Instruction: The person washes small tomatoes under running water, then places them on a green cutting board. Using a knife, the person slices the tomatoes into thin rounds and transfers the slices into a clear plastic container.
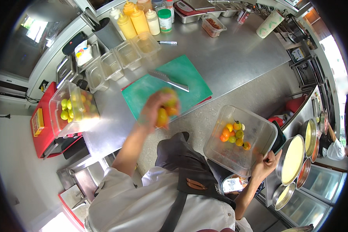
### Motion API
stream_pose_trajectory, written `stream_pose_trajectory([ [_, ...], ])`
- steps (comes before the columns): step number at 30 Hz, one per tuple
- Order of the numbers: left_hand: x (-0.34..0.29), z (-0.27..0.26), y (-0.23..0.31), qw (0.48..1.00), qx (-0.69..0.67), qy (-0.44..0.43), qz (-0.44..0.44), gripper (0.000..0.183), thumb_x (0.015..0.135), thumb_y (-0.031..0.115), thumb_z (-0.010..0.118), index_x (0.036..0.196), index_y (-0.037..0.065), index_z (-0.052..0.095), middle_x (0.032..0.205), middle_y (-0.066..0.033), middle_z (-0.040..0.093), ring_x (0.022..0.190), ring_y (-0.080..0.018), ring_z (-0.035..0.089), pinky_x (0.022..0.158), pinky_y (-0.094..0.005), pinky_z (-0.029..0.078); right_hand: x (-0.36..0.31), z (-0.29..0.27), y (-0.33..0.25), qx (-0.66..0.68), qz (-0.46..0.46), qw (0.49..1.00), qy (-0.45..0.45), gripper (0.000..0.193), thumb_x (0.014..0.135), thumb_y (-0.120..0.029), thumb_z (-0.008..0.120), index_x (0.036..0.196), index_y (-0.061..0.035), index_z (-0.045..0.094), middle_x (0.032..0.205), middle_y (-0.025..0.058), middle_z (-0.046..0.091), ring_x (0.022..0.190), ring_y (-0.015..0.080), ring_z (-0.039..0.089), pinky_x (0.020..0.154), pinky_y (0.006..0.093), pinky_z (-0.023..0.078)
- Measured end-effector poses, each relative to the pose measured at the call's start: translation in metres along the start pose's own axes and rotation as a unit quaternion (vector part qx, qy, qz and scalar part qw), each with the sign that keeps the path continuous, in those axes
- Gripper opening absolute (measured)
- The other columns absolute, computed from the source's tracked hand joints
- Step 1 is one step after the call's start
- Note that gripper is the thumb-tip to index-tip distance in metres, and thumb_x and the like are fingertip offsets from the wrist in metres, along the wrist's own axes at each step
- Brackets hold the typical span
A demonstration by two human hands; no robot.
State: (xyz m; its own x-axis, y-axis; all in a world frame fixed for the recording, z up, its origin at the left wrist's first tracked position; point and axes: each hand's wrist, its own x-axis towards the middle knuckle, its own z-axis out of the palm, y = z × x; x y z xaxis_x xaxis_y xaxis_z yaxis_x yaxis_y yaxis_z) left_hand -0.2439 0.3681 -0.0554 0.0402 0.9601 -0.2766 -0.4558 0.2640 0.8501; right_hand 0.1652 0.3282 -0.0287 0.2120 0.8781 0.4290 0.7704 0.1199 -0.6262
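My left hand (152, 110), smeared by motion, is closed around several small yellow, orange and greenish tomatoes (163, 115) above the near edge of a green cutting board (189, 73). On that board a knife (169, 81) lies with its light handle toward the right. My right hand (266, 165) grips the near right corner of a clear plastic tub (241, 158), held tilted over the floor beside the counter. Inside the tub lie several more tomatoes (236, 134), orange, yellow and green, gathered toward its far side.
A steel counter (236, 58) carries clear containers (111, 65), squeeze bottles (140, 21) and a knife holder (107, 33). At left, clear bins of tomatoes (67, 108) stand by a red box (42, 123). Bowls of yellow liquid (292, 160) line the right, with another person (335, 150) beyond.
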Motion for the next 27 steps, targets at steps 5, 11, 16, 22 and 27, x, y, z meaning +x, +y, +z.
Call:
stream_pose_trajectory([
  [5, 0.047, -0.146, -0.060, 0.841, 0.436, 0.311, 0.071, 0.038, 0.098, 0.038, 0.072, 0.114, 0.004, 0.072, 0.083, -0.0151, 0.071, 0.075, -0.0229, 0.068, 0.065, -0.0435, 0.055, 0.000, -0.007, 0.004, -0.007, 0.026, 1.000, -0.003, 0.038, 0.076, 0.012, 0.065, 0.068, -0.0042, 0.031, 0.063, 0.0032, 0.028, 0.063, 0.0209, 0.025, 0.134, 0.0541, 0.015],
  [11, 0.026, -0.092, -0.002, 0.941, 0.204, 0.269, -0.007, 0.040, 0.104, 0.049, 0.057, 0.111, 0.011, 0.067, 0.093, -0.0078, 0.072, 0.066, -0.0148, 0.069, 0.038, -0.0291, 0.050, 0.003, -0.015, 0.014, -0.031, 0.021, 0.999, 0.005, 0.036, 0.075, 0.010, 0.065, 0.067, -0.0046, 0.033, 0.062, 0.0040, 0.028, 0.063, 0.0245, 0.027, 0.135, 0.0543, 0.011],
  [16, -0.043, 0.092, 0.023, 0.960, -0.178, -0.209, -0.048, 0.062, 0.099, 0.057, 0.062, 0.109, -0.004, 0.061, 0.097, -0.0244, 0.066, 0.062, -0.0216, 0.062, 0.043, -0.0268, 0.048, -0.002, -0.017, 0.009, 0.007, 0.080, 0.996, 0.031, 0.042, 0.073, 0.009, 0.071, 0.068, -0.0030, 0.031, 0.077, 0.0056, 0.035, 0.071, 0.0194, 0.035, 0.091, 0.0339, 0.039],
  [22, -0.064, 0.167, 0.084, 0.869, -0.307, -0.385, -0.035, 0.039, 0.100, 0.042, 0.065, 0.108, 0.004, 0.059, 0.097, -0.0068, 0.059, 0.082, -0.0142, 0.056, 0.075, -0.0288, 0.044, -0.009, -0.018, 0.009, 0.040, 0.096, 0.994, 0.044, 0.040, 0.073, 0.012, 0.066, 0.071, -0.0017, 0.029, 0.102, 0.0083, 0.044, 0.074, 0.0168, 0.035, 0.074, 0.0276, 0.034],
  [27, -0.074, 0.168, 0.084, 0.845, -0.337, -0.414, -0.028, 0.032, 0.100, 0.036, 0.064, 0.107, 0.005, 0.057, 0.098, -0.0055, 0.056, 0.096, -0.0174, 0.046, 0.086, -0.0348, 0.037, -0.016, -0.021, 0.011, 0.034, 0.097, 0.993, 0.059, 0.039, 0.074, 0.012, 0.065, 0.072, -0.0013, 0.028, 0.110, 0.0123, 0.049, 0.079, 0.0192, 0.040, 0.083, 0.0262, 0.036],
])
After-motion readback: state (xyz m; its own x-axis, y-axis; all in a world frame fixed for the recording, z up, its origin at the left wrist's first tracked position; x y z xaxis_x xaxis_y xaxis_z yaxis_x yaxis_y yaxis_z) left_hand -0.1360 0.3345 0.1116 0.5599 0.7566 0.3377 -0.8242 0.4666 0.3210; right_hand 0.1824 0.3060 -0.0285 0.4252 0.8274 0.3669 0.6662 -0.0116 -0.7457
